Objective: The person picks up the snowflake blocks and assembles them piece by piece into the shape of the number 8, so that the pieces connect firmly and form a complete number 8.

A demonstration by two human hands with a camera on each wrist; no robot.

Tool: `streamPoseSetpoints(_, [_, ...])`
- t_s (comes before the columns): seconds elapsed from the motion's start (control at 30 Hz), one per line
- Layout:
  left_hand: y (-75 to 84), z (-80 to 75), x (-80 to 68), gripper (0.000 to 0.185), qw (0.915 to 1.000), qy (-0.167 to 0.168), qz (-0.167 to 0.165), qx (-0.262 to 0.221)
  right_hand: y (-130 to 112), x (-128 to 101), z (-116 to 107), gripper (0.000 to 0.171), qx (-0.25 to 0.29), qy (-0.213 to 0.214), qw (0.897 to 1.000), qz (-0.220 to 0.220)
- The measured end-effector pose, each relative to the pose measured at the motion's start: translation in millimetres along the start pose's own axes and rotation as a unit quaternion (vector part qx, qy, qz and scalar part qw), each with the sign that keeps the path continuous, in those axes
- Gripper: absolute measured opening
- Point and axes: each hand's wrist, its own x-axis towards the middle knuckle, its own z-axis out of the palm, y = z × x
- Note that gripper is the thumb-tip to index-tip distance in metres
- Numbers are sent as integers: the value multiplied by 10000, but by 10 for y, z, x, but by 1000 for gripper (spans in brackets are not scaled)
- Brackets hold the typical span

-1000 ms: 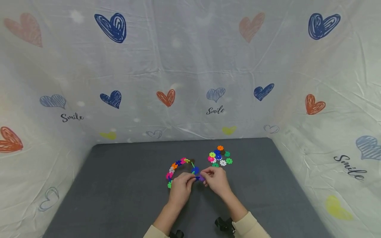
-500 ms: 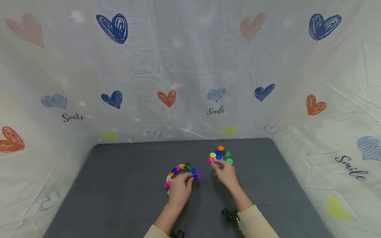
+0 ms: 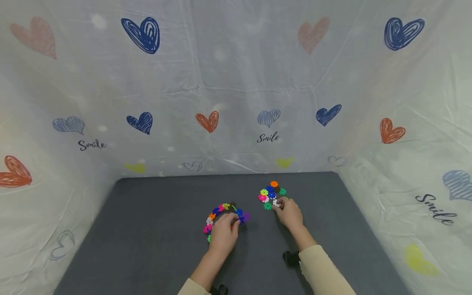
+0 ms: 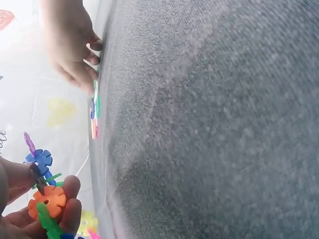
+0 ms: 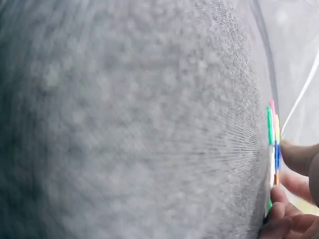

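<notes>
My left hand [image 3: 224, 232] pinches a curved chain of interlocking flower-shaped plastic discs [image 3: 212, 216] near its right end. Pink, white, orange, blue, yellow, brown and green discs form the chain, with a purple disc [image 3: 246, 216] at its tip. In the left wrist view, the fingers stand around an orange disc [image 4: 47, 201] and a blue disc [image 4: 40, 160]. My right hand [image 3: 291, 214] reaches into a small group of loose discs. Its thumb and forefinger stand apart on either side of a white disc [image 3: 275, 203], their tips right at it.
Loose discs lie at the table's back right, among them an orange disc [image 3: 274, 184], a yellow disc [image 3: 264, 192] and a green disc [image 3: 267, 206]. The dark grey table [image 3: 155, 237] ends at a white curtain [image 3: 236, 69] printed with hearts.
My right hand has left the purple disc at the chain's end and moved right to the loose discs. The chain, still in my left hand, has tipped slightly down and left.
</notes>
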Motion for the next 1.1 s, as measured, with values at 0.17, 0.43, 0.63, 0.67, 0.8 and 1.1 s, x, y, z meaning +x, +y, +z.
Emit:
streamPoseSetpoints(0.17, [19, 9, 4, 9, 9994, -279, -50, 208, 13, 28, -3, 35, -36, -53, 10000, 17])
streamPoseSetpoints(0.43, [68, -9, 49, 42, 9837, -1530, -859, -380, -36, -15, -87, 22, 448, -301, 9985, -59])
streamPoseSetpoints(0.63, [73, -41, 63, 41, 9743, -1747, -1090, -910, -260, -313, -103, 11, 1517, -193, 9841, -900])
streamPoseSetpoints(0.67, [70, -40, 65, 40, 9758, -1672, -1064, -925, -306, -374, -97, 9, 1694, -156, 9796, -1070])
streamPoseSetpoints(0.8, [64, -20, 68, 36, 9838, -1355, -911, -744, -467, -577, -69, 8, 2084, 204, 9629, -1703])
streamPoseSetpoints(1.1, [93, 20, 41, 34, 9937, -943, -610, -14, -551, -719, 6, 8, 1261, 929, 9463, -2827])
